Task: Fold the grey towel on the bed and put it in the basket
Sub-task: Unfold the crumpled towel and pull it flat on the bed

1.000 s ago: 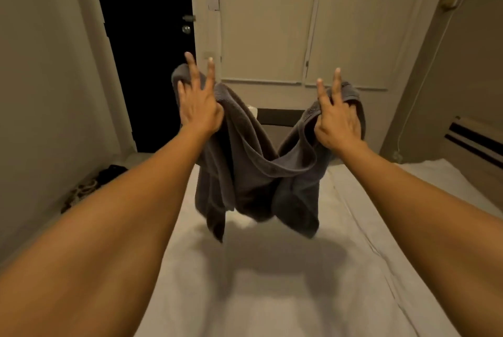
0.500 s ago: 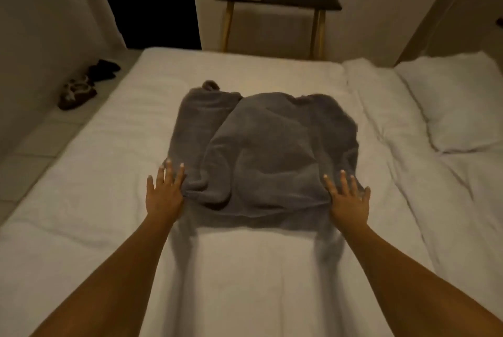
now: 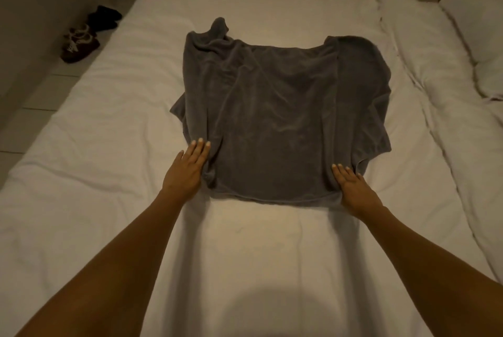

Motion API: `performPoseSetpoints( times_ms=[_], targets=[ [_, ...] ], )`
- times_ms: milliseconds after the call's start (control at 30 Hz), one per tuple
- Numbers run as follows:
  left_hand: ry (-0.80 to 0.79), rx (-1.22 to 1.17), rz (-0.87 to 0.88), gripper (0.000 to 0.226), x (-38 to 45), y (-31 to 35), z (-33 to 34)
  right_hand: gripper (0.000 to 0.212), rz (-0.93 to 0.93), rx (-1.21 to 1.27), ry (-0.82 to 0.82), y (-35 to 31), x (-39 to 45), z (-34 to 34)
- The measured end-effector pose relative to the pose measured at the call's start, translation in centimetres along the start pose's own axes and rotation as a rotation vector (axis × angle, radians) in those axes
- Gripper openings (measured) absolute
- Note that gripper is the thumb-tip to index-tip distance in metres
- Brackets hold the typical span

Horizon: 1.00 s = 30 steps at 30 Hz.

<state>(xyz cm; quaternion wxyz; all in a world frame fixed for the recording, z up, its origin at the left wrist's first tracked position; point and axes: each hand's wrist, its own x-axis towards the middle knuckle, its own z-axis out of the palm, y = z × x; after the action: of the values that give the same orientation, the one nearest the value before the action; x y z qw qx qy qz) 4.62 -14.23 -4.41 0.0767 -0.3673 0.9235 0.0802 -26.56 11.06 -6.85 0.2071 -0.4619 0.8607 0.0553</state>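
Towel's down: a second ago you have the grey towel [image 3: 283,116] up in the air, pinched at two corners; half a second ago it has just landed, bunched and puffed; now it lies spread across the middle of the frame on the bed [image 3: 109,146], noticeably flatter. Your left hand [image 3: 187,170] rests flat, fingers extended, at the towel's lower-left corner, and your right hand [image 3: 353,189] rests flat at the lower-right corner; both hands are well apart, palms down, touching the near edge, though I can't tell if thumbs are tucked under the cloth. It's not clean yet: upper-left corner is twisted into a peak, left side has a flap sticking out, right side is doubled over in a band. My read is you're in the smoothing step, no fold made yet. Square the far corners before folding or the bundle goes lopsided. Basket isn't in frame; shoes [image 3: 81,42] sit on the floor upper left, pillow [image 3: 479,26] upper right
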Motion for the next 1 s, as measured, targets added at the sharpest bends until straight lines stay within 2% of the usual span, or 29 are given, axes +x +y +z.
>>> performPoseSetpoints(
  times_ms=[167, 333, 500, 700, 1000],
  targets=[
    [-0.036, 0.130, 0.119, 0.067, -0.5, -0.3, -0.9, 0.061, 0.047, -0.077, -0.060, 1.9, -0.9, -1.0],
    [-0.076, 0.093, 0.049, 0.066, -1.4, -1.4, -2.4, 0.064, 0.073, -0.160, -0.072, 2.7, -2.4, -2.0],
    [-0.097, 0.086, 0.000, 0.066, -3.5, -1.1, -2.0, 0.064, 0.113, -0.016, -0.064, 2.0, -4.3, -0.7],
    [-0.068, -0.016, -0.047, 0.061, -9.1, -1.1, 0.2, 0.067, 0.170, -0.040, -0.035, 2.9, -10.4, 1.5],
    [-0.167, 0.066, -0.105, 0.058, -19.0, -3.8, 3.4, 0.072, 0.199, -0.154, -0.098, 1.6, -21.4, 7.0]
  ],
)
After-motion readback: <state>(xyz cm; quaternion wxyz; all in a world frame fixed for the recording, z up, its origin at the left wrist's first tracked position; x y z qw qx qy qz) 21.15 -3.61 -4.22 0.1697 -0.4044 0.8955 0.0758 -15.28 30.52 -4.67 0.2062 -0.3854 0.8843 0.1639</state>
